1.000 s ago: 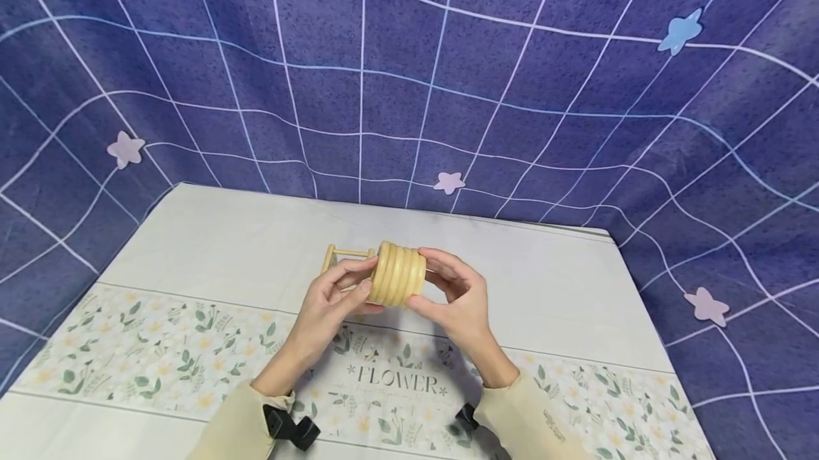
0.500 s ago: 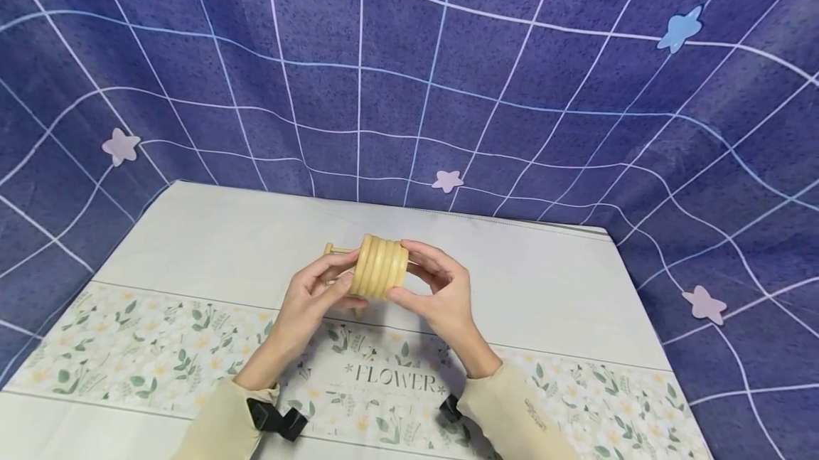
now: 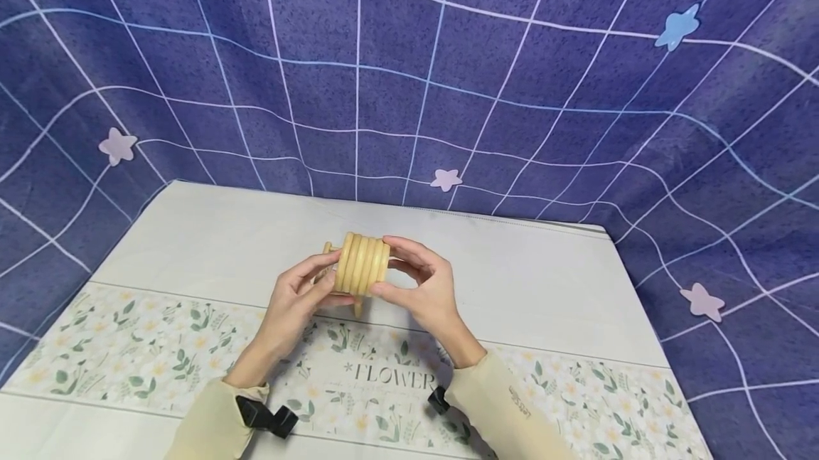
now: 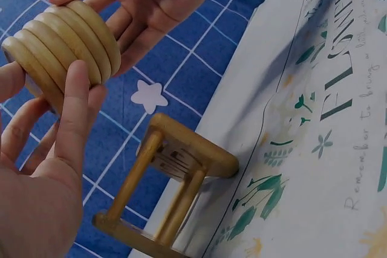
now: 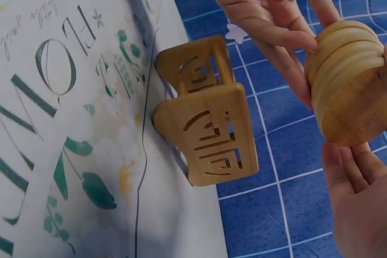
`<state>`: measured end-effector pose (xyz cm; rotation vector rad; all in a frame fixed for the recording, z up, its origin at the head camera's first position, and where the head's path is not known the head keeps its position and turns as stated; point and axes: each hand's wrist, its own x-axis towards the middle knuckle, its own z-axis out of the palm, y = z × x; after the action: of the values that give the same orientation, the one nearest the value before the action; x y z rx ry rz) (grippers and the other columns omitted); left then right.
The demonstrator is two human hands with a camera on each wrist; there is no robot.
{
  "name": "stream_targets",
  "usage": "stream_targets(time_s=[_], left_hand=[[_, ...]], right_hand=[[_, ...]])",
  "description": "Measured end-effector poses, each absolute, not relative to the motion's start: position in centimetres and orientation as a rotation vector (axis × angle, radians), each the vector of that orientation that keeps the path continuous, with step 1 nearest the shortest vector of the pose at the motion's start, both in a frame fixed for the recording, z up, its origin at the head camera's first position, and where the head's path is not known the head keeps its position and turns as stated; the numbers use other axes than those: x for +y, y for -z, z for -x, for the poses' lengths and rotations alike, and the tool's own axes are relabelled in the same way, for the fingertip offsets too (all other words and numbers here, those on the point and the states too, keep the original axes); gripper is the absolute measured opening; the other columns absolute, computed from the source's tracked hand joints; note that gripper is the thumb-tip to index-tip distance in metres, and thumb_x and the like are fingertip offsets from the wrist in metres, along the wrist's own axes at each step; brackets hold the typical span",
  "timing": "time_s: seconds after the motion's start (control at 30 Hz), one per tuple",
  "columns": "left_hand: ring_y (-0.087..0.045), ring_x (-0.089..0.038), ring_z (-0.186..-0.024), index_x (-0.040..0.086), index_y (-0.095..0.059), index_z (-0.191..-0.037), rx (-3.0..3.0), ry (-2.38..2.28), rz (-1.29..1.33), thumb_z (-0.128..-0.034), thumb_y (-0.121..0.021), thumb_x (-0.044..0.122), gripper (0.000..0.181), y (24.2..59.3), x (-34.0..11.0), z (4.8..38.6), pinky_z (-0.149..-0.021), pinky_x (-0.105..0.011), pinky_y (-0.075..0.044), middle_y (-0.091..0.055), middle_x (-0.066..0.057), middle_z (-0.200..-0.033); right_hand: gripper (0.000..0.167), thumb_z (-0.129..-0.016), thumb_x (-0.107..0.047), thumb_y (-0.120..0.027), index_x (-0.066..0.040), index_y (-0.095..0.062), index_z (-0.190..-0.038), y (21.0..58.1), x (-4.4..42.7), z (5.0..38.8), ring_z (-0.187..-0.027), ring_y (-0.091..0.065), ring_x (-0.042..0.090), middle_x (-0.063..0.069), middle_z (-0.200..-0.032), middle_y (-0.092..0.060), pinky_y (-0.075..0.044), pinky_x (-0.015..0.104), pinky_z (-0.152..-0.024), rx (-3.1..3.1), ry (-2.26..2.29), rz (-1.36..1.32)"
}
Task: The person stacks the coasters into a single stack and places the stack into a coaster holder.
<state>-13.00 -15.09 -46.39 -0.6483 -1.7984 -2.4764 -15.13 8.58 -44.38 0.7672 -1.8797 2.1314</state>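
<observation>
A stack of round wooden coasters lies sideways between my two hands, raised above the table. My left hand grips its left end with thumb and fingers. At the right end, my right hand holds the stack with the thumb at the near side and fingers at the far side. Below the stack stands a wooden coaster holder, apart from it, with cut-out side panels and joining rods. In the head view the stack and left hand hide most of the holder. One flat coaster face shows in the right wrist view.
The white table carries a floral strip printed with the word FLOWER. A blue grid-patterned curtain with stars rises along the back and sides. A black wrist strap sits on the left sleeve.
Both hands have moved left together with the coaster stack, so it now covers more of the holder in the head view. The grip looks the same.
</observation>
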Motion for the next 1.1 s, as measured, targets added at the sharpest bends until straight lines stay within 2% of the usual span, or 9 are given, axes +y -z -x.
stream_targets(time_s=[0.23,0.33,0.47,0.57,0.67,0.8,0.93,1.1], left_hand=[[-0.082,-0.027,-0.098,0.012,-0.069,-0.146,-1.825,2.465,0.633,-0.1159,-0.051,-0.003,0.038,46.5,-15.5,13.3,-0.089,-0.047,-0.071,-0.063,-0.004,-0.149],[-0.081,-0.021,-0.097,0.017,-0.072,-0.142,-1.886,2.399,0.582,-0.1146,-0.053,-0.004,0.039,46.4,-15.9,13.3,-0.085,-0.039,-0.072,-0.064,0.002,-0.149],[-0.076,-0.009,-0.097,0.025,-0.074,-0.138,-1.992,2.285,0.503,-0.1133,-0.057,-0.002,0.04,46.2,-16.4,13.4,-0.079,-0.027,-0.069,-0.073,0.009,-0.138],[-0.073,-0.007,-0.101,0.027,-0.075,-0.137,-2.031,2.236,0.474,-0.1131,-0.058,-0.001,0.041,46.2,-16.7,13.6,-0.079,-0.022,-0.065,-0.076,0.01,-0.133],[-0.07,-0.007,-0.113,0.025,-0.076,-0.137,-2.037,2.205,0.458,-0.1124,-0.058,-0.002,0.041,46.3,-16.9,13.7,-0.089,-0.021,-0.062,-0.075,0.011,-0.136],[-0.065,-0.007,-0.131,0.018,-0.075,-0.142,-2.058,2.174,0.449,-0.1131,-0.058,-0.001,0.038,46.4,-17.1,13.9,-0.109,-0.02,-0.053,-0.073,0.013,-0.14],[-0.063,-0.005,-0.136,0.01,-0.07,-0.147,-2.084,2.174,0.445,-0.1146,-0.057,0.002,0.036,46.6,-17.2,14.0,-0.117,-0.018,-0.047,-0.071,0.016,-0.144],[-0.052,-0.002,-0.15,0.008,-0.069,-0.147,-2.105,2.187,0.414,-0.115,-0.058,0.004,0.034,46.6,-17.4,14.0,-0.124,-0.013,-0.038,-0.064,0.018,-0.154]], right_hand=[[0.088,-0.082,-0.051,-0.1,0.009,-0.07,-0.139,44.4,8.1,15.6,-0.122,-0.075,0.016,0.03,-0.136,-0.073,-0.064,0.044,-0.109,-1.873,-2.137,-0.764],[0.086,-0.082,-0.049,-0.1,0.007,-0.071,-0.14,44.6,7.8,15.8,-0.12,-0.075,0.017,0.028,-0.136,-0.074,-0.064,0.045,-0.109,-1.872,-2.151,-0.761],[0.081,-0.082,-0.045,-0.102,0.005,-0.072,-0.139,44.7,7.5,16.0,-0.118,-0.076,0.018,0.025,-0.135,-0.075,-0.064,0.044,-0.109,-1.87,-2.166,-0.76],[0.08,-0.082,-0.044,-0.102,0.004,-0.073,-0.139,44.7,7.2,16.2,-0.117,-0.075,0.018,0.024,-0.136,-0.075,-0.064,0.045,-0.108,-1.867,-2.172,-0.759],[0.08,-0.082,-0.044,-0.102,0.003,-0.073,-0.14,44.7,7.0,16.4,-0.117,-0.076,0.019,0.023,-0.136,-0.076,-0.064,0.045,-0.109,-1.87,-2.178,-0.76],[0.078,-0.082,-0.041,-0.103,0.002,-0.073,-0.14,44.7,6.7,16.7,-0.117,-0.076,0.024,0.021,-0.135,-0.076,-0.064,0.046,-0.109,-1.873,-2.186,-0.76],[0.072,-0.081,-0.029,-0.104,0.002,-0.073,-0.139,44.7,6.6,16.8,-0.117,-0.077,0.03,0.02,-0.135,-0.077,-0.064,0.047,-0.108,-1.87,-2.19,-0.76],[0.071,-0.081,-0.027,-0.104,0.0,-0.074,-0.139,44.9,6.4,17.0,-0.119,-0.077,0.026,0.019,-0.135,-0.077,-0.064,0.047,-0.109,-1.88,-2.191,-0.741]])
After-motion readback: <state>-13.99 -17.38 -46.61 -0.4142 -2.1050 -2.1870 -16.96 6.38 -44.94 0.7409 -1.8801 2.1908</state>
